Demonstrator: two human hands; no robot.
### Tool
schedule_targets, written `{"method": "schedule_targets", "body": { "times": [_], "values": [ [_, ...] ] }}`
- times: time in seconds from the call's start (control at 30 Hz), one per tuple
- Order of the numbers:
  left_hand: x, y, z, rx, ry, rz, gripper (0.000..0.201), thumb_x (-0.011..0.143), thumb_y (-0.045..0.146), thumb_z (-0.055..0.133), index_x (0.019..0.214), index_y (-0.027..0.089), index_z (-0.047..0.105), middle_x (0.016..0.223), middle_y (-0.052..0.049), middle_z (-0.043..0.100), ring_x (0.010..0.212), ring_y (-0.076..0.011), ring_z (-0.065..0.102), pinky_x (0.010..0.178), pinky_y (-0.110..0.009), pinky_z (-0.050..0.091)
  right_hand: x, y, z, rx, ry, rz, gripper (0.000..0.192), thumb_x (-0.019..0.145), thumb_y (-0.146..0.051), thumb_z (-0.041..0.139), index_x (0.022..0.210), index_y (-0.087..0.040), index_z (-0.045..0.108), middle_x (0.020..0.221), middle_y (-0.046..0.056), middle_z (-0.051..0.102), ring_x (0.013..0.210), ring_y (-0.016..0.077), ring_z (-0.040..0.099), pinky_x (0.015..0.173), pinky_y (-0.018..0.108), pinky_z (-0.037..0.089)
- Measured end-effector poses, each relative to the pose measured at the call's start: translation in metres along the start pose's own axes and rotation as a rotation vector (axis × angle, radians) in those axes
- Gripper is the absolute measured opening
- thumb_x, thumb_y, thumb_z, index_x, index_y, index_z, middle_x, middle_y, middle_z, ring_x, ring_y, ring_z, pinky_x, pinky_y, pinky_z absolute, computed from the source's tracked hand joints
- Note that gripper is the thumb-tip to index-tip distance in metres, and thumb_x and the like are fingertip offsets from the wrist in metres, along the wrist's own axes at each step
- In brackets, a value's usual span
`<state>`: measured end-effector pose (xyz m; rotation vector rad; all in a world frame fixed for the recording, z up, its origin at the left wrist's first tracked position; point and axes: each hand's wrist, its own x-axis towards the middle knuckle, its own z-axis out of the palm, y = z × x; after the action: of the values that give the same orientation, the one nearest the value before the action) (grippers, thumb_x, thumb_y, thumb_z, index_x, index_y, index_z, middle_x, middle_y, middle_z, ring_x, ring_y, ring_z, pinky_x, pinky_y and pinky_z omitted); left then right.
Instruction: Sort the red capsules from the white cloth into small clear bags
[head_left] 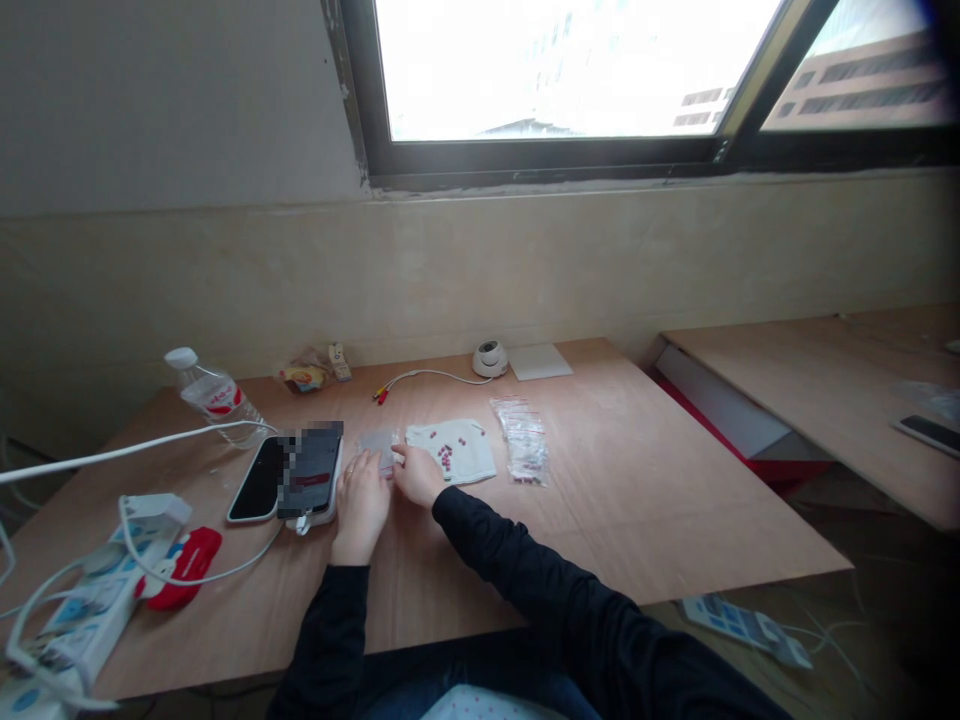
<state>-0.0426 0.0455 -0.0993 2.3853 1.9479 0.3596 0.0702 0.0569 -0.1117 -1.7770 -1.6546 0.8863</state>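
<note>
- I see the left hand and the right hand both pinching a small clear bag flat on the tabletop.
- Bag sits between the phone and a white sheet scattered with red pieces.

A wooden table carries a water bottle lying on its side, two phones, a power strip with white cables, a white sheet dotted with small red pieces, a clear bag of what look like more, and a small dome camera.
</note>
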Motion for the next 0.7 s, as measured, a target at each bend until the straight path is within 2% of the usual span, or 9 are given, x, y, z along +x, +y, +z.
{"method": "schedule_targets", "body": {
  "times": [0.17, 0.27, 0.37, 0.5, 0.6, 0.7],
  "values": [
    [0.010, -0.005, -0.001, -0.041, -0.094, 0.020, 0.027, 0.080, 0.015, 0.047, 0.099, 0.016, 0.066, 0.099, -0.011, 0.070, 0.098, -0.0260, 0.062, 0.088, -0.038, 0.042, -0.003, 0.001, 0.002, -0.019, -0.043, -0.013, 0.031, 0.076, -0.021, 0.053, 0.104, -0.019, 0.067, 0.101, 0.012, 0.069, 0.099, 0.0265, 0.062, 0.083, 0.035, 0.045],
    [0.013, -0.010, 0.004, -0.049, -0.089, 0.002, 0.025, 0.080, 0.016, 0.048, 0.098, 0.016, 0.065, 0.102, -0.011, 0.068, 0.099, -0.0241, 0.061, 0.085, -0.033, 0.044, -0.002, 0.003, 0.003, 0.009, -0.024, -0.004, 0.028, 0.076, -0.021, 0.054, 0.100, -0.016, 0.069, 0.099, 0.014, 0.069, 0.098, 0.0271, 0.063, 0.083, 0.034, 0.045],
    [0.018, -0.012, 0.010, -0.042, -0.048, -0.037, 0.033, 0.081, 0.022, 0.049, 0.111, 0.010, 0.056, 0.114, -0.017, 0.061, 0.108, -0.0258, 0.056, 0.087, -0.032, 0.043, 0.006, 0.005, 0.002, 0.063, 0.032, 0.017, 0.033, 0.078, -0.018, 0.051, 0.107, -0.013, 0.065, 0.102, 0.014, 0.068, 0.098, 0.0243, 0.062, 0.086, 0.030, 0.044],
    [0.024, -0.006, 0.014, -0.020, -0.035, -0.144, 0.048, 0.084, 0.033, 0.047, 0.121, 0.003, 0.043, 0.110, -0.024, 0.060, 0.103, -0.0319, 0.059, 0.081, -0.037, 0.045, 0.022, 0.006, 0.000, 0.141, 0.081, 0.050, 0.038, 0.078, -0.011, 0.048, 0.114, -0.011, 0.061, 0.103, 0.013, 0.068, 0.096, 0.0197, 0.063, 0.085, 0.024, 0.044],
    [0.027, -0.002, 0.016, -0.009, -0.049, -0.199, 0.057, 0.083, 0.034, 0.047, 0.126, -0.002, 0.034, 0.105, -0.027, 0.061, 0.100, -0.0351, 0.060, 0.078, -0.040, 0.045, 0.031, 0.008, 0.000, 0.191, 0.067, 0.072, 0.036, 0.077, -0.011, 0.050, 0.111, -0.012, 0.062, 0.094, 0.010, 0.070, 0.084, 0.0188, 0.067, 0.079, 0.025, 0.048],
    [0.029, -0.002, 0.018, -0.031, -0.042, -0.192, 0.065, 0.083, 0.035, 0.047, 0.132, -0.002, 0.025, 0.108, -0.027, 0.061, 0.102, -0.0343, 0.060, 0.079, -0.038, 0.045, 0.036, 0.010, 0.003, 0.235, 0.042, 0.079, 0.037, 0.076, -0.010, 0.051, 0.113, -0.012, 0.061, 0.087, 0.008, 0.070, 0.069, 0.0170, 0.068, 0.071, 0.026, 0.051]
  ]
}}
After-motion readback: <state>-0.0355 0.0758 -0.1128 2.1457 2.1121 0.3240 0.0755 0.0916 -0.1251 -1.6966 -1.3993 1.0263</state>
